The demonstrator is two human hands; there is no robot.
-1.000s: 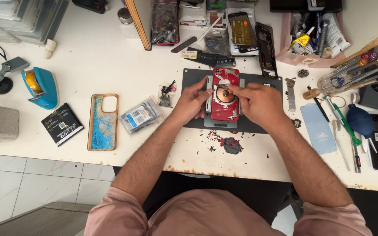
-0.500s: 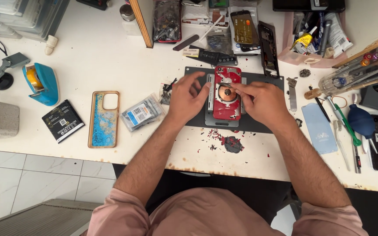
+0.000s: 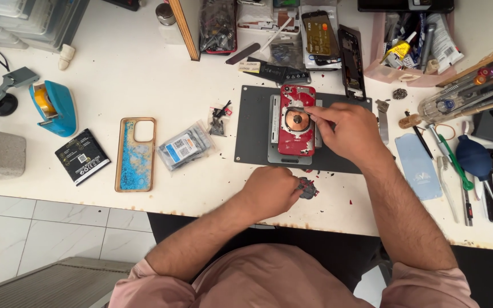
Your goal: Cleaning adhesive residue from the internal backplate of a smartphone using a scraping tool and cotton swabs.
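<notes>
A red phone back point(image 3: 295, 122) with a copper coil in its middle lies on a grey plate on the dark work mat point(image 3: 250, 131). My right hand point(image 3: 350, 132) rests over the phone's right edge, fingertips pinched at the coil; whether a tool is between them I cannot tell. My left hand point(image 3: 274, 191) lies near the table's front edge, fingers curled on a small pile of red and dark scraps point(image 3: 308, 188).
A blue-patterned phone case point(image 3: 136, 154), a black battery point(image 3: 82, 165) and a clear bag of parts point(image 3: 184, 147) lie left of the mat. A blue tape dispenser point(image 3: 54, 107) stands further left. Tools, a blue blower point(image 3: 475, 157) and phones crowd the right and back.
My left hand has left the phone and come down to the scraps at the front edge. My right hand stays on the phone's right side.
</notes>
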